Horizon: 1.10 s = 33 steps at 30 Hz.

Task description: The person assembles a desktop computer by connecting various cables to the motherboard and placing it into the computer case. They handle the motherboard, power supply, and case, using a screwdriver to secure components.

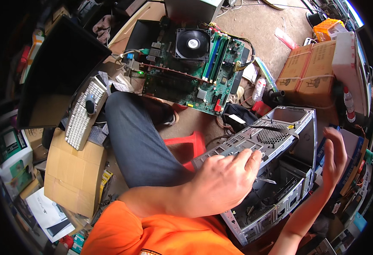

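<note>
An open silver computer case (275, 170) lies at my right side, its metal frame facing up and drives or dark parts inside. Over its near left edge, my left hand (224, 180) is closed, fingertips by the metal frame; what they grip is hidden. A thin metal strip (266, 180) juts out just beyond its fingers. To the right of the case, my right hand (334, 155) is raised, fingers extended and slightly bent, holding nothing. A black strap or cable (275, 129) crosses the top of the case.
Ahead stands a green motherboard (214, 91) with a black cooling fan (192, 43) and memory sticks. A monitor (58, 76), keyboard (84, 112) with mouse (90, 104) and cardboard box (73, 174) crowd the left. A red stool (198, 142) and strapped carton (307, 70) are near the case.
</note>
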### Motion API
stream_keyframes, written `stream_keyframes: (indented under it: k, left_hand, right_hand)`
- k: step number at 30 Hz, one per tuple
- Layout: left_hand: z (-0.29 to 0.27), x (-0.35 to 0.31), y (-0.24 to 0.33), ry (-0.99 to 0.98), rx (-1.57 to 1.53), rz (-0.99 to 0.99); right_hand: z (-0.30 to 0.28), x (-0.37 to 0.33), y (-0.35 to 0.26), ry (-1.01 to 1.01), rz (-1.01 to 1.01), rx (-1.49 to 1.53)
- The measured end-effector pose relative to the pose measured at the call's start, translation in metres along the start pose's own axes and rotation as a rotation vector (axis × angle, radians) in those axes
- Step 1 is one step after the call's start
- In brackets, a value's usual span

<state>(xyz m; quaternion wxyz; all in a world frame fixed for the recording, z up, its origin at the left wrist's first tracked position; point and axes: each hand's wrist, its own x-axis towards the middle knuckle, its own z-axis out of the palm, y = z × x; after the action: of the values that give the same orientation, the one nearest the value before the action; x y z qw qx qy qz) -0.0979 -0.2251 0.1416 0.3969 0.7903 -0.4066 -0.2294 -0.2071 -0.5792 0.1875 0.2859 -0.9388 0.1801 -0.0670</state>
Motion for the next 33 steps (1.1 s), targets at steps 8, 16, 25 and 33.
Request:
stream_keyframes:
  k: [8,16,25,33]
  left_hand:
    - [-0.015,-0.005,-0.005,0.058,-0.197,-0.060]
    - [0.002,-0.043,-0.091,0.569,-1.446,-0.441]
    - [0.026,-0.043,-0.123,0.577,-1.713,-0.393]
    - [0.092,-0.029,-0.164,0.591,-1.525,-0.769]
  right_hand:
    - [0.177,0.118,-0.135,-0.853,-0.474,-0.312]
    - [0.252,0.097,-0.115,-0.934,-0.622,-0.518]
    - [0.245,0.092,-0.128,-0.899,-0.421,-0.588]
    - [0.243,0.084,-0.118,-0.860,-0.556,-0.573]
